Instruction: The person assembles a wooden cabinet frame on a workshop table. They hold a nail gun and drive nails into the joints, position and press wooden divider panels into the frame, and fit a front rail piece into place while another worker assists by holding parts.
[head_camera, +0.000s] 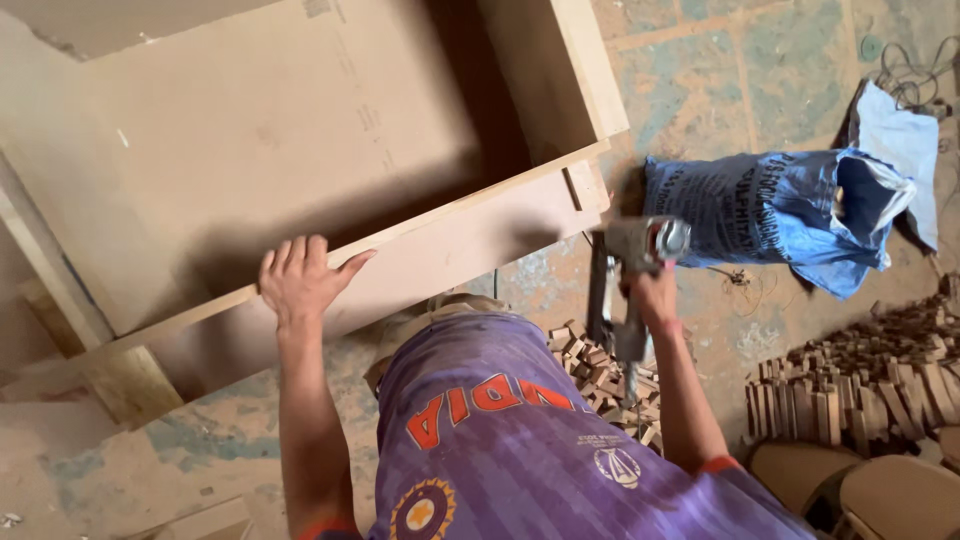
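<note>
A dusty tiled floor (770, 60) holds a blue sack (770, 205) and wood offcuts (860, 385). The left hand (300, 280) lies with fingers spread on the pale plywood box's edge (450, 205); the right hand (652, 295) is wrapped around a grey nail gun (630, 270).

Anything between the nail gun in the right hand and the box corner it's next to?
Nothing visible. The right hand holds the nail gun just right of the wooden box corner, with only bare floor between. The left hand rests on the box edge.

Purple jersey (560, 450), orange lettering, orange-trimmed sleeves.
</note>
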